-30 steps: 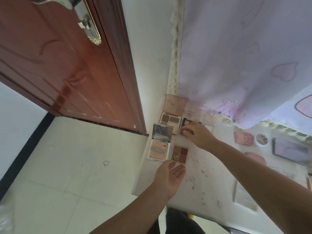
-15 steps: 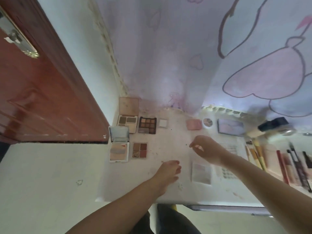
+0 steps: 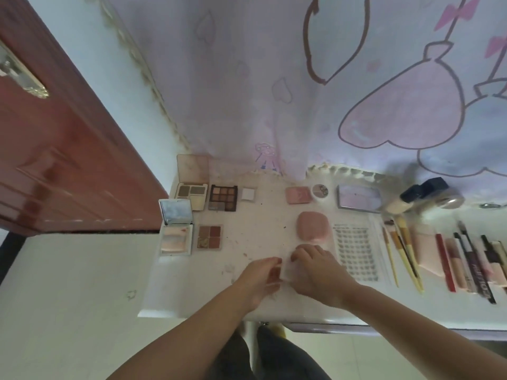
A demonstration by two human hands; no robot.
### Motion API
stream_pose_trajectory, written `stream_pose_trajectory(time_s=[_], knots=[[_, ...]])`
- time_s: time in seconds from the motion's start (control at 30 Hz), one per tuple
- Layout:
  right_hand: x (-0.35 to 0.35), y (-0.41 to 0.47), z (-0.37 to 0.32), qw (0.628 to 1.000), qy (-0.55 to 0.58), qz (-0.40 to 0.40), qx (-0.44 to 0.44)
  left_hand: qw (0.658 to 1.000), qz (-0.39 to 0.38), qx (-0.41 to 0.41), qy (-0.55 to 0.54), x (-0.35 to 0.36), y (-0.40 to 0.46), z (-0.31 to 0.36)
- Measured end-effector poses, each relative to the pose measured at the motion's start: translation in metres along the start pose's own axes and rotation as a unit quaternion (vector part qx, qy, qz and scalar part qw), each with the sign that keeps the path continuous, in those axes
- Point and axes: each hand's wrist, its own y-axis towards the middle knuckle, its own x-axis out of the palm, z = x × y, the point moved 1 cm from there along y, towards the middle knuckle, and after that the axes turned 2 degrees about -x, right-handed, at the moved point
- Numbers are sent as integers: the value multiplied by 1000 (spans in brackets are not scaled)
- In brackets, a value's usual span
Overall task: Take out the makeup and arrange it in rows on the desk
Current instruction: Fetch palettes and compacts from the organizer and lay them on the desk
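Note:
My left hand [image 3: 260, 278] and my right hand [image 3: 321, 272] meet near the desk's front edge, both pinching a pale, see-through flat case [image 3: 285, 270]. At the desk's left lie open palettes in two rows: a beige palette [image 3: 192, 194], a dark nine-pan palette [image 3: 222, 198], a small white square [image 3: 248, 194], a mirrored blush compact [image 3: 176, 234] and a four-pan palette [image 3: 209, 237]. A pink rounded case [image 3: 312, 225] sits just beyond my right hand. A pink shape [image 3: 306, 246] peeks out behind my fingers.
Along the back stand a pink square compact [image 3: 298, 195], a small round jar [image 3: 320, 192], a lilac palette [image 3: 358, 198] and a foundation bottle [image 3: 417, 194]. A lash sheet [image 3: 355, 250], brushes [image 3: 403, 250] and several tubes [image 3: 466, 259] lie right. A red door [image 3: 68, 160] stands left.
The view has swung right from the desk's left corner. My right hand left the dark palette, came back toward me, and both hands closed on the see-through case.

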Motion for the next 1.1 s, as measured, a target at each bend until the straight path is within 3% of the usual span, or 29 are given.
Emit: stream_pose_trajectory(time_s=[0.1,0.17,0.3,0.53,0.63,0.77,0.83,0.93,1.03,1.1], knots=[[-16,9,-22,993,103,58,-16,983,-119,-47,-130,-14,-13,0],[-24,17,-37,989,126,69,-35,969,-144,-34,-197,-22,-20,2],[-37,34,-51,984,170,27,-51,955,-134,-8,-264,-42,-31,5],[-56,75,-82,947,283,-138,-61,943,-128,-19,-308,-103,-53,-14],[-55,104,-101,937,324,-127,-36,940,-96,-25,-325,-133,-64,-30],[-39,142,-137,960,263,-86,-45,940,8,2,-342,-165,-74,-40],[-28,158,-156,970,220,-86,-65,948,86,34,-306,-181,-78,-43],[-14,177,-180,973,194,-89,-89,970,202,96,-91,-197,-85,-43],[-7,189,-196,973,191,-89,-99,940,286,132,134,-205,-84,-44],[-4,194,-202,975,176,-92,-94,915,321,131,207,-211,-75,-46]])
